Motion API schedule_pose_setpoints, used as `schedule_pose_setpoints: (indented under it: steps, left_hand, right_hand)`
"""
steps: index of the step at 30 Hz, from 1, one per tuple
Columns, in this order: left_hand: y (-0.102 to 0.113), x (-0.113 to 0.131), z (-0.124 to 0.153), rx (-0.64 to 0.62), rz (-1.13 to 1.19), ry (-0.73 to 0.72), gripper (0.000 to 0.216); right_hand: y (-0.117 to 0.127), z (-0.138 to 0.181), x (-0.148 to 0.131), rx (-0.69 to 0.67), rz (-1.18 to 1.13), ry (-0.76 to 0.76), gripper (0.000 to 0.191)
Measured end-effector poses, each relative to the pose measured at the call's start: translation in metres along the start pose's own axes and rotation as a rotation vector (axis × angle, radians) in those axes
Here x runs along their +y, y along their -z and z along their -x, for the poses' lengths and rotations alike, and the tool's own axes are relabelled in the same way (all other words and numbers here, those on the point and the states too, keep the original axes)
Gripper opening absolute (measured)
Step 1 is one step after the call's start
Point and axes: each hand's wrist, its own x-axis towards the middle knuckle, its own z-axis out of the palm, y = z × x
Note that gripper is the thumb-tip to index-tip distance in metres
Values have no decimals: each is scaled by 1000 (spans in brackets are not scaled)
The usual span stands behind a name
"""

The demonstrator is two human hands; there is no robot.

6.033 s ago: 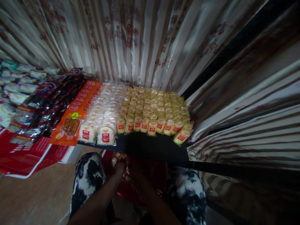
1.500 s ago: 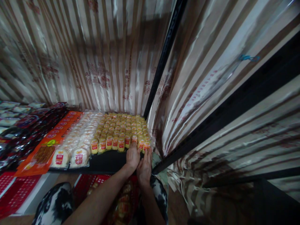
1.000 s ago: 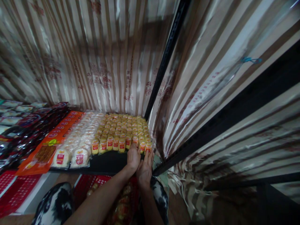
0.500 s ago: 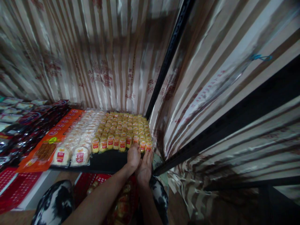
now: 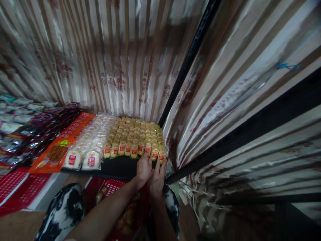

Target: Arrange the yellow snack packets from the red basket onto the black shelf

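Observation:
Small yellow snack cakes [image 5: 134,150] in clear wrappers with red labels stand in close rows at the right end of a black shelf [image 5: 117,167]. At the front right of these rows, my left hand [image 5: 144,170] has its fingertips against the front packs, its fingers partly bent and partly hidden. Right beside it is my right hand [image 5: 156,177], fingers stretched up along the faces of the last packs. The two hands nearly touch at the wrists. Neither visibly lifts a pack.
White round wrapped cakes [image 5: 92,160], an orange snack bag [image 5: 59,147] and dark red packets [image 5: 50,134] line the shelf leftward. Below are a red basket [image 5: 112,187] holding wrapped pieces and another red basket [image 5: 37,184]. A black post [image 5: 187,67] and striped sheeting [image 5: 120,50] stand behind.
The view has shifted a little, so the shelf appears slightly farther right. Both hands stay at the front right packs, with the right hand's fingers slightly more spread.

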Motion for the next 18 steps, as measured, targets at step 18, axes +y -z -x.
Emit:
schedule_pose_setpoints:
  steps: [18]
  left_hand:
    - [61, -200, 107, -436, -189, 566, 16]
  right_hand:
    - [-31, 80, -58, -1252, 0, 42, 30]
